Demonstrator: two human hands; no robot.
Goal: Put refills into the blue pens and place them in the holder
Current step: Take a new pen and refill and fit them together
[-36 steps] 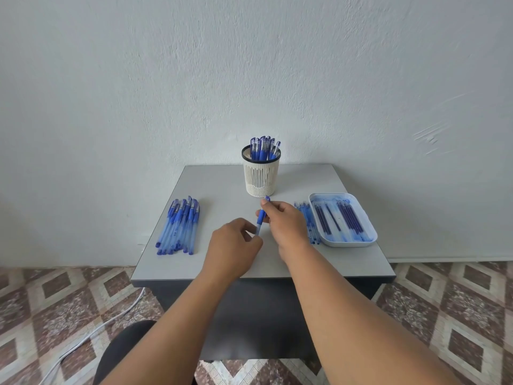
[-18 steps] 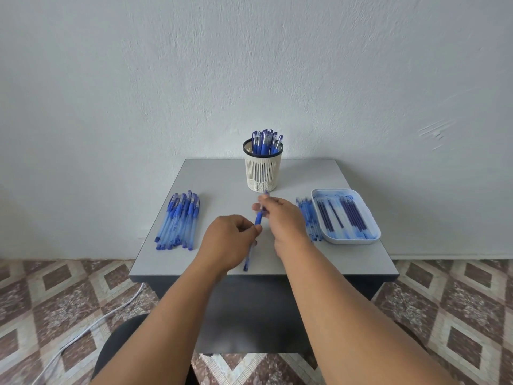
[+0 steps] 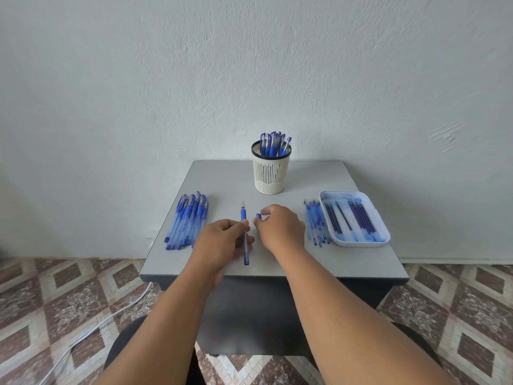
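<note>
**Cap off, pen and cap now in separate hands**

The left hand (image 3: pixel 224 240) has its fingers curled round a blue pen (image 3: pixel 244 234), gripping the clear barrel about midway. The pen points away from the person, its bare metal tip toward the holder and its blue end plug hanging past the hand over the near part of the grey table (image 3: pixel 347 262). The right hand (image 3: pixel 280 226) is curled as well, pinching a small blue pen cap (image 3: pixel 258 216) at its fingertips, just right of the pen's rubber grip and clear of it.

Half a second ago both hands met on one pen, the right hand closed over its upper end. Since then the cap has come away with the right hand and a gap has opened between the two hands; the left hand has kept the barrel, which now stands straighter in the view with its tip exposed.

The white slotted holder (image 3: pixel 271 173) stands at the back middle of the table with several capped blue pens (image 3: pixel 273 143) upright in it. A bunch of blue pens (image 3: pixel 188 220) lies at the left side of the table. At the right, a white tray (image 3: pixel 358 241) holds dark blue refills (image 3: pixel 349 218), and a row of pale blue pen barrels (image 3: pixel 316 223) lies against the tray's left side.
</note>
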